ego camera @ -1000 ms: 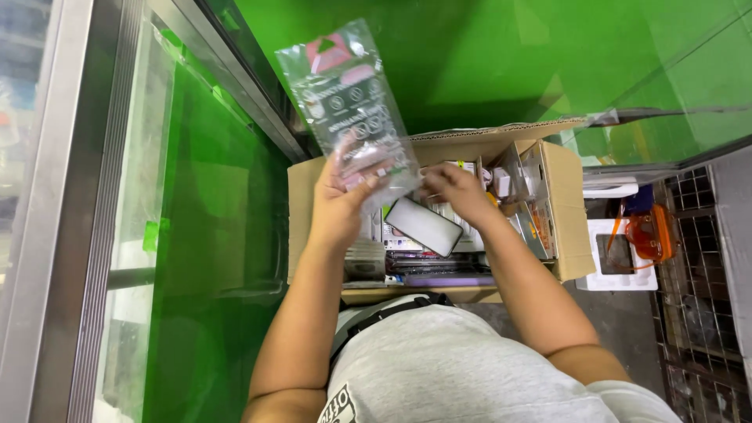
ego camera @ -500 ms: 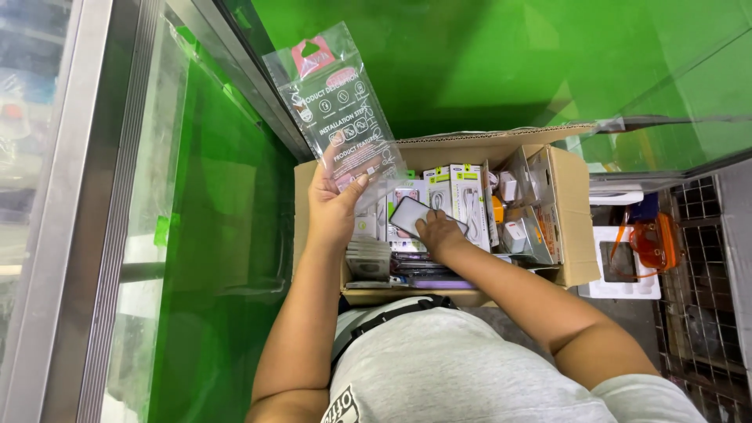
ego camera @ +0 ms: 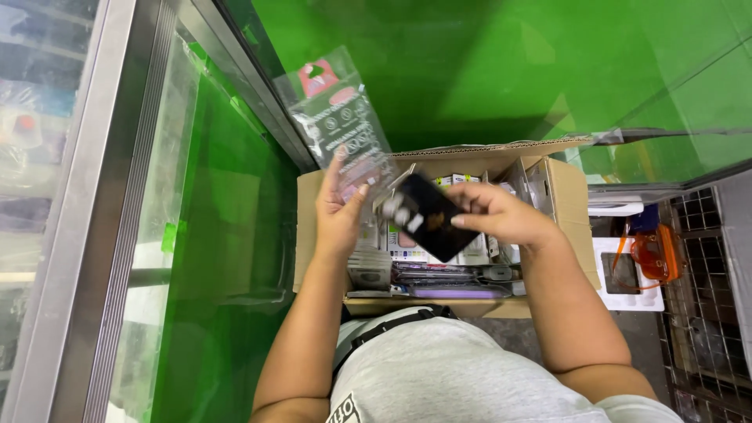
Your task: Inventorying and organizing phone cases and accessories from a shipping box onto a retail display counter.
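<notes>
While the left hand (ego camera: 338, 210) pinches the lower edge of a clear plastic sleeve (ego camera: 341, 125) between thumb and fingers and holds it up in front of the green wall (ego camera: 470, 63), the right hand (ego camera: 501, 215) is curled around a black phone case (ego camera: 427, 215), fingers on its upper edge and thumb on the lower. The case is tilted, its camera cut-out end pointing toward the sleeve's mouth, just beside the left thumb. Both hands hover above an open cardboard box (ego camera: 564, 211) packed with small retail packages, mostly upright and close together. To the right of the box sit an orange bag (ego camera: 650, 254) and a white tray (ego camera: 619, 274); a metal-framed glass panel (ego camera: 117, 235) runs along the left.
</notes>
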